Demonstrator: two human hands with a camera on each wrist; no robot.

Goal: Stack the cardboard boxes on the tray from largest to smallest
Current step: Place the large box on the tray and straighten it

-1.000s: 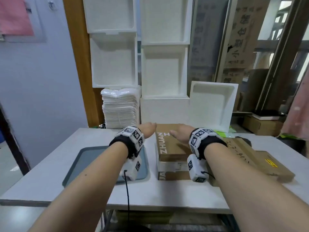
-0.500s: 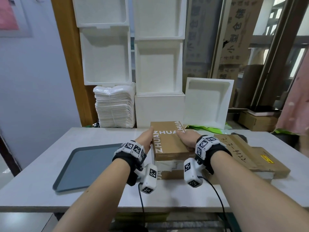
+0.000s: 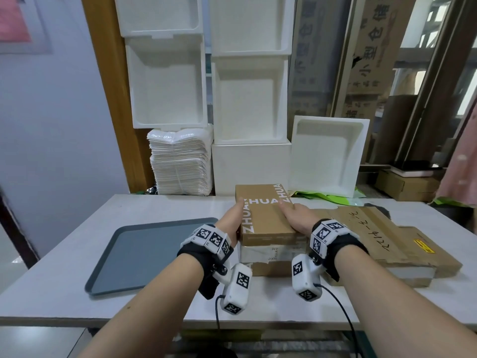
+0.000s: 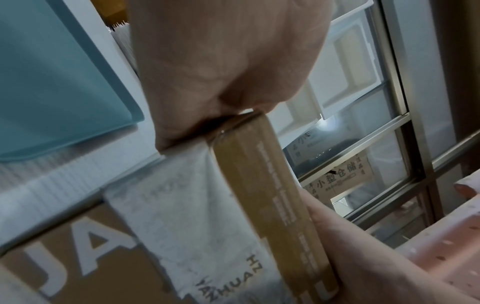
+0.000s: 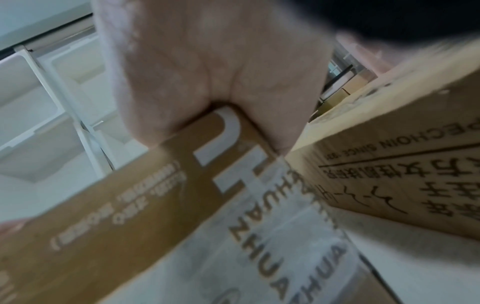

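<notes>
Gripping the top ZHUAN box [image 3: 265, 218] at 12 o'clock | left hand [image 3: 229, 220] and right hand [image 3: 299, 219] pinch its sides | step: unstacking pile | next, I judge: largest box onto grey tray [image 3: 108, 277] at 9 o'clock.

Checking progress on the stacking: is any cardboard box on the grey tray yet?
No: in the head view the grey tray holds no box, and the boxes sit on the table to its right.
</notes>
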